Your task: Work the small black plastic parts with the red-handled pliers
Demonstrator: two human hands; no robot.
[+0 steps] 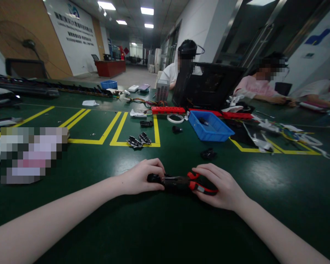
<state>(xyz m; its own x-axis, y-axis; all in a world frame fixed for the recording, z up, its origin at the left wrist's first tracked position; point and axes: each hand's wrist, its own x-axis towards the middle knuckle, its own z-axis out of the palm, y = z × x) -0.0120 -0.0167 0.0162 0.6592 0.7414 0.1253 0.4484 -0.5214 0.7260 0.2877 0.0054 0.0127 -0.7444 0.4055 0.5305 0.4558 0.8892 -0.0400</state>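
My left hand [142,177] is closed over the left end of a small black part [170,182] that lies on the dark green table [165,223]. My right hand [219,185] grips a tool with red and black handles [199,185], its jaws meeting the black part between my hands. Both hands rest on the table close together. What the tool's tip does on the part is hidden.
A blue bin [209,127] stands beyond my hands, with loose black parts [139,140] on yellow floor-style markings [114,135]. A small black piece [208,153] lies nearer. Red strips [168,109], a tape ring [175,118] and cables sit farther back. Other people sit at the far right.
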